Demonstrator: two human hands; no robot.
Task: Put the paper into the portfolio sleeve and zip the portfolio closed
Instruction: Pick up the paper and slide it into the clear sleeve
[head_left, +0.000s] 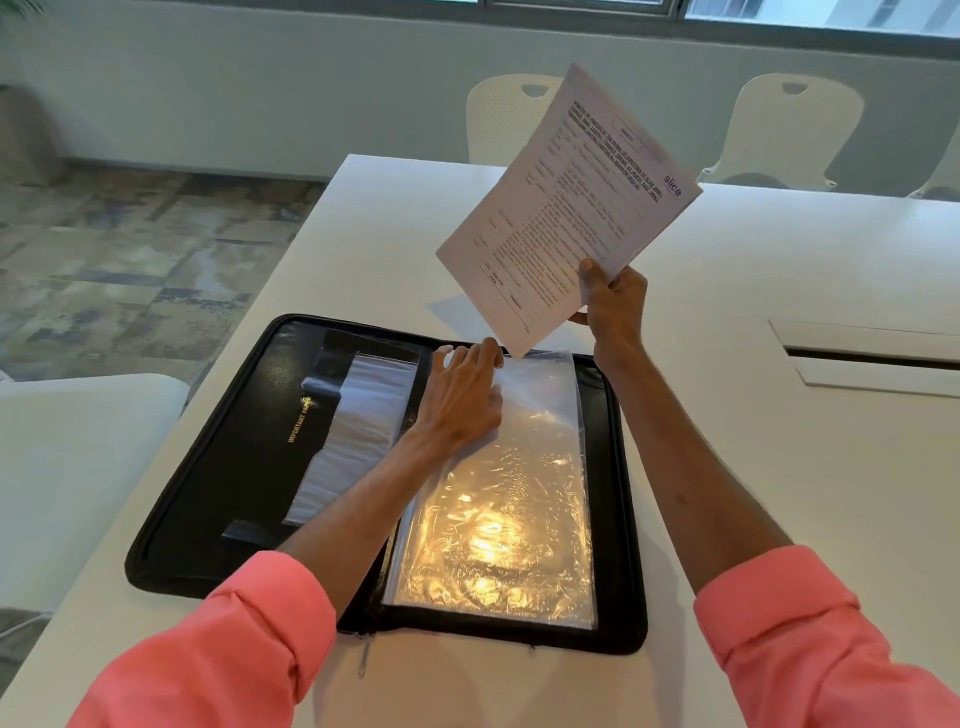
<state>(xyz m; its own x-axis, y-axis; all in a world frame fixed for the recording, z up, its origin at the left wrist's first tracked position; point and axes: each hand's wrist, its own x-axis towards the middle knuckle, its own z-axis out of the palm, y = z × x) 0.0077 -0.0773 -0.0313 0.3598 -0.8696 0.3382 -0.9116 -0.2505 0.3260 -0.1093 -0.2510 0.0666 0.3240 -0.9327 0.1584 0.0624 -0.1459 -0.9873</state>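
Note:
A black zip portfolio (244, 447) lies open flat on the white table (779, 467). Its right half carries a clear plastic sleeve (509, 499) that glares under the light. My left hand (462, 395) rests on the sleeve's top left corner, fingers at its upper edge. My right hand (613, 306) holds a printed paper (566, 208) by its lower edge, tilted up in the air above the sleeve's far end. The paper's bottom corner hangs just over the sleeve's top edge. The zip pull (363, 660) dangles at the portfolio's near edge.
The left half of the portfolio holds a pocket with white sheets (353, 436). A cable slot (872, 358) is cut into the table at the right. Two white chairs (795, 130) stand beyond the far edge, and a white seat (67, 467) sits at the left.

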